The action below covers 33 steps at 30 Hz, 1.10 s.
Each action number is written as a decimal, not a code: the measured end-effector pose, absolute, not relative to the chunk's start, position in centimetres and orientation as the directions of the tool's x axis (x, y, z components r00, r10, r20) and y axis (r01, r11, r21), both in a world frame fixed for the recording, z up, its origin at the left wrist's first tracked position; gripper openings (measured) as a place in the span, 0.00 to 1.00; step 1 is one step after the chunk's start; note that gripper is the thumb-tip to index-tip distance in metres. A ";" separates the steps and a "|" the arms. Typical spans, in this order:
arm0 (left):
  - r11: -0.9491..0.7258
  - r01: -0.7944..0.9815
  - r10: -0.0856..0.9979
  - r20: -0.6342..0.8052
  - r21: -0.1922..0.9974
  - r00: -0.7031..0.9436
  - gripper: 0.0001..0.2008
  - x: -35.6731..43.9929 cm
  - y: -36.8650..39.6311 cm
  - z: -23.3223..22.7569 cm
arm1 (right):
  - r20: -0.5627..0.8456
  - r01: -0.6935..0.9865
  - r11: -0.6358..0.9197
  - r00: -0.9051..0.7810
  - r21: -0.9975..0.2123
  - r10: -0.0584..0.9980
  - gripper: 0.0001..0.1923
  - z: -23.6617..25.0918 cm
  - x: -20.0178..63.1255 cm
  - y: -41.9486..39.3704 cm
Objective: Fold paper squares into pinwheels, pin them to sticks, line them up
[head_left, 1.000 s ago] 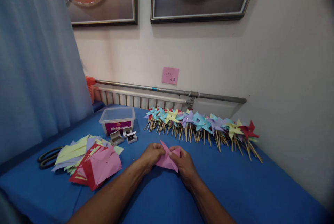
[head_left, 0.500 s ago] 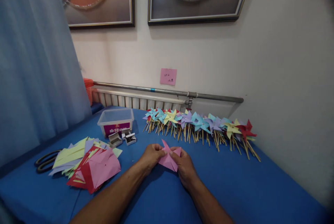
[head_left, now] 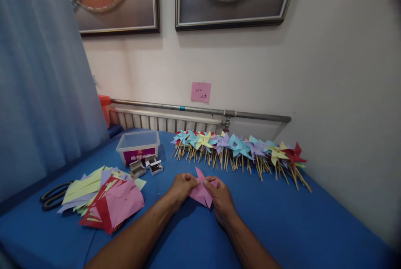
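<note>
A pink paper pinwheel [head_left: 200, 195], cut and partly folded, is held between both hands above the blue table. My left hand [head_left: 182, 187] pinches its left side, thumb on top. On its right side, my right hand [head_left: 222, 199] grips the paper with the thumb pressed near the middle. One pointed blade stands up between the hands, and a slit shows at the lower edge. Whether a pin sits at the centre is hidden by the thumbs.
Finished pinwheels [head_left: 241, 147] on sticks lie in a long row at the back right. Left are cut paper sheets [head_left: 125, 202], black-handled scissors [head_left: 53, 196], a clear plastic tub [head_left: 138, 141] and small open boxes [head_left: 156, 166] of dark pins. A radiator pipe [head_left: 200, 110] runs behind.
Both hands stay in nearly the same place on the pink paper. The right thumb has shifted slightly inward and the paper has turned a little. The view has moved slightly.
</note>
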<state>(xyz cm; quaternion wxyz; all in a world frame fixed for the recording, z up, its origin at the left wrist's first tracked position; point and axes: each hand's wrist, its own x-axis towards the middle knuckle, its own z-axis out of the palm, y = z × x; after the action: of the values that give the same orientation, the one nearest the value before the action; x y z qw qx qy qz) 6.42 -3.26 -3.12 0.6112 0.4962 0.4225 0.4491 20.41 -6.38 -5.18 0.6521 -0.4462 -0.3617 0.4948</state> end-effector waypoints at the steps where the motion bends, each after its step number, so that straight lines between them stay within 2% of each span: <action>1: 0.101 -0.131 0.969 -0.068 0.986 0.236 0.20 6.4 -3.2 -3.1 | 0.036 -0.325 0.120 0.252 -0.938 0.967 0.25 -5.2 20.4 -6.4; 8: 0.068 -0.135 0.987 -0.047 0.988 0.157 0.22 6.7 -3.2 -3.3 | 0.025 -0.286 0.093 0.233 -0.954 0.972 0.23 -5.0 20.5 -6.6; 16: 0.013 -0.065 0.998 -0.009 0.998 0.060 0.19 7.2 -3.4 -3.4 | 0.052 -0.218 0.110 0.257 -0.970 0.965 0.23 -6.0 20.6 -5.8; 25: 0.043 -0.123 0.993 -0.028 0.992 0.116 0.21 7.3 -3.4 -3.5 | 0.068 -0.176 0.120 0.275 -0.977 0.959 0.17 -5.1 20.5 -6.6; 29: 0.015 -0.115 0.988 0.003 0.993 0.157 0.17 7.1 -3.5 -3.3 | 0.049 -0.191 0.116 0.321 -0.975 0.946 0.17 -5.0 20.7 -6.4; 33: -0.140 0.062 0.980 0.129 0.988 0.150 0.09 6.7 -3.7 -3.0 | 0.015 -0.253 0.104 0.333 -0.962 0.943 0.20 -5.4 21.0 -6.0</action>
<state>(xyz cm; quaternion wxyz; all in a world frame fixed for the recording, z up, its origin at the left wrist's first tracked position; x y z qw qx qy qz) 6.74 -3.71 -3.05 0.4818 0.5857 0.4449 0.4763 20.95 -5.96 -5.40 0.6540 -0.4889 -0.3529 0.4569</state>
